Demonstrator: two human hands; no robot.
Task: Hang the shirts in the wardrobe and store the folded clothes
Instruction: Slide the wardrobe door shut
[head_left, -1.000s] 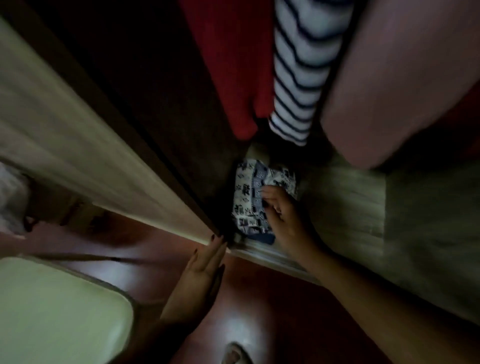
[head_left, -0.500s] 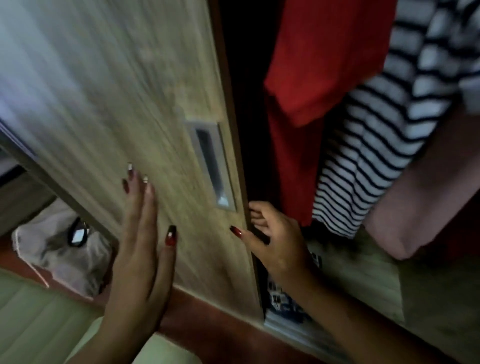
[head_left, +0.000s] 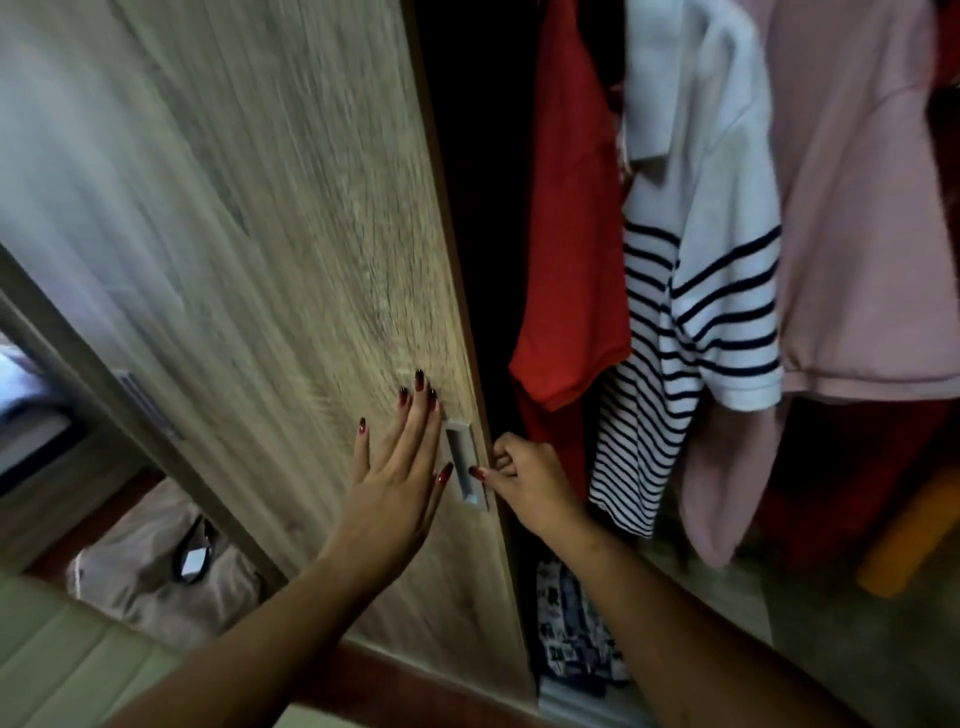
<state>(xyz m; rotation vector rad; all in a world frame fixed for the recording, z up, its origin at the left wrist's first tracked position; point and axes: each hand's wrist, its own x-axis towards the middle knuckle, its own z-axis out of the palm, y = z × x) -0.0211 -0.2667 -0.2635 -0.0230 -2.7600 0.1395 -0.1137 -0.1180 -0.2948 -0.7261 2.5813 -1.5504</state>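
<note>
head view: red shirt (head_left: 569, 249), navy-striped white polo (head_left: 691, 291) and pink shirt (head_left: 857, 208) hang inside; blue-and-white patterned folded cloth (head_left: 569, 639) lies on the wardrobe floor. flat open left hand (head_left: 397, 483) presses the light wood-grain sliding door (head_left: 249, 249); right hand (head_left: 524, 475) curls around its edge. seemingly only closing remains.

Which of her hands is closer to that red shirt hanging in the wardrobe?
Right. The right hand grips the door edge just below the red shirt; the left hand lies flat on the door, beyond the handle.
</note>
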